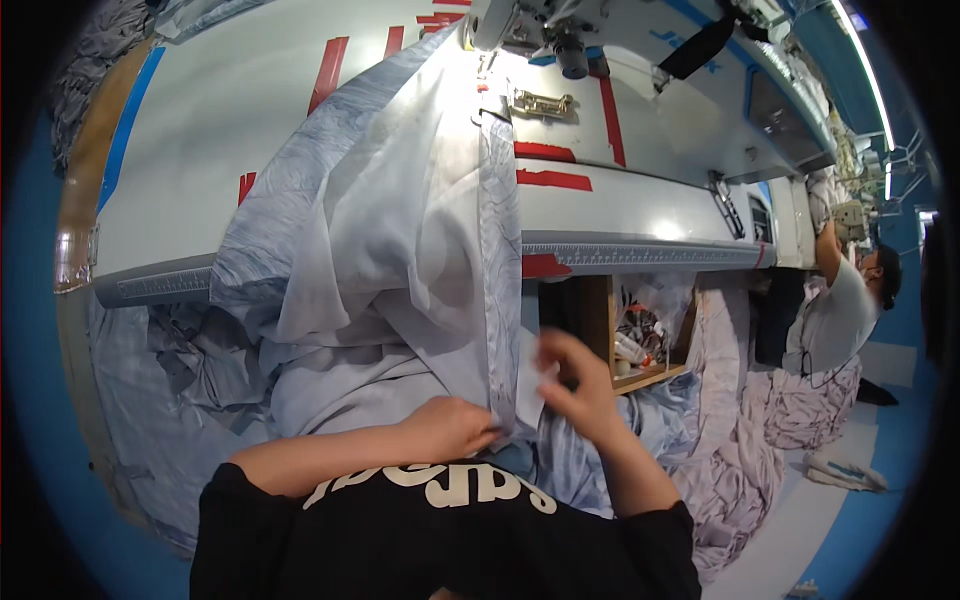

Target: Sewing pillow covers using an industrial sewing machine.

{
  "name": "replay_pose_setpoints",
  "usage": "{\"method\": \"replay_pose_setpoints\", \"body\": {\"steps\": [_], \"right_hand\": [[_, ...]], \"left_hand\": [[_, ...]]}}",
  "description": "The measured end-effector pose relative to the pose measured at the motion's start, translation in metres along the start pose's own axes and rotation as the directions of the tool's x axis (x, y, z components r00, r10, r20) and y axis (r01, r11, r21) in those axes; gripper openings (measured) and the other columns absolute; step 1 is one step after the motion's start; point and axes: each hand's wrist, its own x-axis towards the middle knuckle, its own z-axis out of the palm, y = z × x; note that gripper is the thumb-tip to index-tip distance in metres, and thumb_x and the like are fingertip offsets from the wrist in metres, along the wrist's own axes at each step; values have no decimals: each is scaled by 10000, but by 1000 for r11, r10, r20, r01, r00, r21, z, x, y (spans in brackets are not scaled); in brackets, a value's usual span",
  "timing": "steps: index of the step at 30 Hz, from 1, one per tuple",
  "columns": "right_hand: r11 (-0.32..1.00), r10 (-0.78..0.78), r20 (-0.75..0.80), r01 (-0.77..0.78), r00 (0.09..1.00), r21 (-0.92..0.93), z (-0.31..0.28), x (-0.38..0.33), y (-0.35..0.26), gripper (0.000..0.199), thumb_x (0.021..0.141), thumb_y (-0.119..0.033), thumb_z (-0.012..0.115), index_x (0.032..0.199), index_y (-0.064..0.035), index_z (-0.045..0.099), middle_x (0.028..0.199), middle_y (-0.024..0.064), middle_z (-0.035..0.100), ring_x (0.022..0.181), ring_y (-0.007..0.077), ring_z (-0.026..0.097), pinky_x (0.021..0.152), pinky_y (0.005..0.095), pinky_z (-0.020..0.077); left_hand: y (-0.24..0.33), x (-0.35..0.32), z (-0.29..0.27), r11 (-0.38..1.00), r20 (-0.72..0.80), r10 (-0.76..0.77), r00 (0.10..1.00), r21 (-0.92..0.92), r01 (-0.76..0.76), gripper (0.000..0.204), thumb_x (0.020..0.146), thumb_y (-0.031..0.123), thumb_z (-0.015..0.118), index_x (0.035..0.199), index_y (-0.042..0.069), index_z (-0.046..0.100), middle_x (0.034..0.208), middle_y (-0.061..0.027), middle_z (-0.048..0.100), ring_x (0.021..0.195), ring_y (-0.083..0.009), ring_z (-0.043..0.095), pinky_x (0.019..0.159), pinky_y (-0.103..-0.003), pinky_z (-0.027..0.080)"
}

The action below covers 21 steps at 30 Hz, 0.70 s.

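A large piece of pale grey-blue cloth (380, 240) hangs from the sewing machine (572, 58) over the table's front edge into my lap. Along its right side runs a folded, marble-patterned strip (500, 230), whose far end lies by the needle area. My left hand (450, 428) is closed on the cloth at the near end of that strip. Just right of the strip is my right hand (582, 388), slightly blurred, its thumb and fingers bent but apart, with nothing plainly held. A pale flap of cloth shows beside its fingertips.
A ruler strip (640, 252) runs along the table's front edge. Red tape (555, 181) marks the white tabletop, and a brass-coloured fitting (541, 103) sits beside the needle. Below is an open wooden drawer (650, 378) with small items. Cloth piles (740, 440) surround me; a person (840, 310) works at far right.
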Motion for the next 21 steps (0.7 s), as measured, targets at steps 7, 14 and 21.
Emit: {"method": "replay_pose_setpoints", "body": {"steps": [7, 14, 21], "right_hand": [[847, 241, 502, -433, 830, 309, 9, 11, -20, 160, 808, -119, 643, 882, 23, 642, 774, -38, 608, 698, 28, 516, 629, 194, 424], [946, 305, 429, -324, 850, -30, -9, 5, -35, 117, 795, -110, 656, 823, 3, 661, 701, 8, 634, 664, 43, 539, 601, 213, 432], [936, 336, 437, -349, 835, -53, -18, 21, -49, 144, 791, -150, 642, 770, -7, 637, 622, 36, 586, 566, 62, 494, 525, 224, 397]], "left_hand": [[16, -33, -85, 991, -163, 53, 985, -114, -72, 223, 841, 254, 549, 932, 72, 640, 818, -172, 625, 754, -299, 618, 695, -354, 487], [-38, -6, -201, 610, -658, 187, 729, 660, 439, 697, 793, 447, 578, 1320, 48, 358, 1403, -161, 281, 1327, -283, 205, 1085, -410, 152], [-63, 26, -260, 508, -682, 224, 696, 692, 513, 683, 808, 458, 552, 1335, 74, 349, 1423, -106, 271, 1336, -249, 198, 1101, -396, 134]]}}
